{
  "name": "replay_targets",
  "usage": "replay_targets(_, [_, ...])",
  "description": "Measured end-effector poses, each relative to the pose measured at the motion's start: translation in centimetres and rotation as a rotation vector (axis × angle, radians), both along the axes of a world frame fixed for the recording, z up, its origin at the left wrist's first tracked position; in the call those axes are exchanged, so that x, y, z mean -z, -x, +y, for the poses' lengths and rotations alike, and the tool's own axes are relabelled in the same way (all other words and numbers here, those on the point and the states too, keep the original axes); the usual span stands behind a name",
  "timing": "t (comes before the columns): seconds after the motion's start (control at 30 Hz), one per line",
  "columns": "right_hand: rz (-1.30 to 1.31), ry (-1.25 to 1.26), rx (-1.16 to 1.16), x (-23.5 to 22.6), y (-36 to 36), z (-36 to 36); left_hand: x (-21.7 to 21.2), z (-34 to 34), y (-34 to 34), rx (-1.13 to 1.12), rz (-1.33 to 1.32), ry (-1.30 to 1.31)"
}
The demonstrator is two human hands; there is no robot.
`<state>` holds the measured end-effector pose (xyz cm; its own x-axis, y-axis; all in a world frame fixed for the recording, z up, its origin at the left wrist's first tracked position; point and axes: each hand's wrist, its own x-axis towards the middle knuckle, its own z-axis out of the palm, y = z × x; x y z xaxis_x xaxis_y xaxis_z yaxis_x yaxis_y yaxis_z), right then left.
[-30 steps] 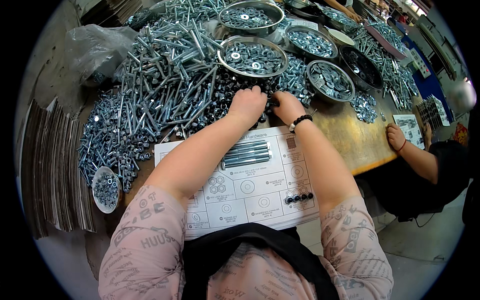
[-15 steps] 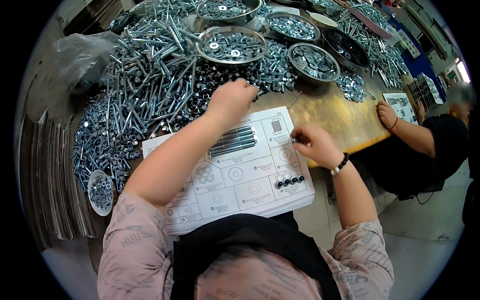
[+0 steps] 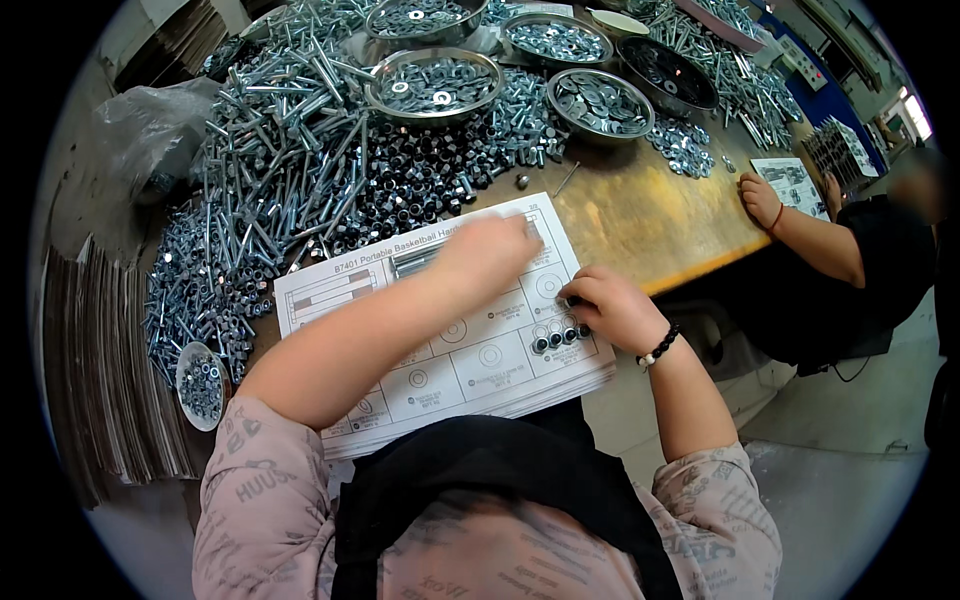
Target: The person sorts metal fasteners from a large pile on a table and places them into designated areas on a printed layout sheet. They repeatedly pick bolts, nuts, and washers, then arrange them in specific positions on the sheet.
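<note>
I count four black nuts (image 3: 560, 337) in a row on the one printed sheet (image 3: 470, 360). Five metal bowls (image 3: 433, 85) sit up top, and one small dish (image 3: 200, 385) sits at the left edge. I see one plastic bag (image 3: 150, 125), and bolts (image 3: 280, 160) beyond counting.

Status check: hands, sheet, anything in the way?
Left hand blurred over sheet. Right hand at black nuts. Loose bolts beyond sheet.
</note>
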<state>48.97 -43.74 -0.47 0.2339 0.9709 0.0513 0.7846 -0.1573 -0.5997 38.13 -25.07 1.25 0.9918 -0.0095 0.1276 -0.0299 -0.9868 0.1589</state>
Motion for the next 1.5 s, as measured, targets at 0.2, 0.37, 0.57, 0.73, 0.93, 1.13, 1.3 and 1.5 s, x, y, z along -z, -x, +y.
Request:
replay_targets(0.2, [0.058, -0.02, 0.023, 0.0, 0.1, -0.6, 1.5, -3.6, 1.6, 0.017, 0.229, 0.398])
replay_targets(0.37, [0.111, -0.057, 0.041, 0.6, 0.0, -1.1, 2.8, -3.5, 2.6, 0.015, 0.159, 0.607])
replay_targets(0.57, [0.156, -0.062, 0.032, 0.8, 0.2, -1.3, 3.3, -3.7, 3.3, 0.067, 0.203, 0.706])
replay_targets(0.73, [0.179, -0.03, 0.045, 0.5, 0.2, -1.4, 3.1, -4.1, 3.4, 0.05, 0.219, 0.767])
replay_targets(0.93, [0.194, -0.053, 0.046, -0.1, -0.7, -2.1, 2.9, -3.8, 4.1, 0.02, 0.142, 0.772])
replay_targets(1.13, [0.179, -0.028, 0.08, -0.7, -1.7, -1.3, 3.1, -3.2, 5.0, 0.004, 0.052, 0.722])
replay_targets(1.3, [0.118, -0.098, 0.218, 0.6, -5.6, 3.3, 1.5, -0.3, 6.2, -0.112, 0.009, 0.684])
replay_targets(1.5, [0.007, -0.09, 0.441, 3.5, -11.0, 9.9, 0.9, 2.5, 7.4, -0.298, -0.026, 0.672])
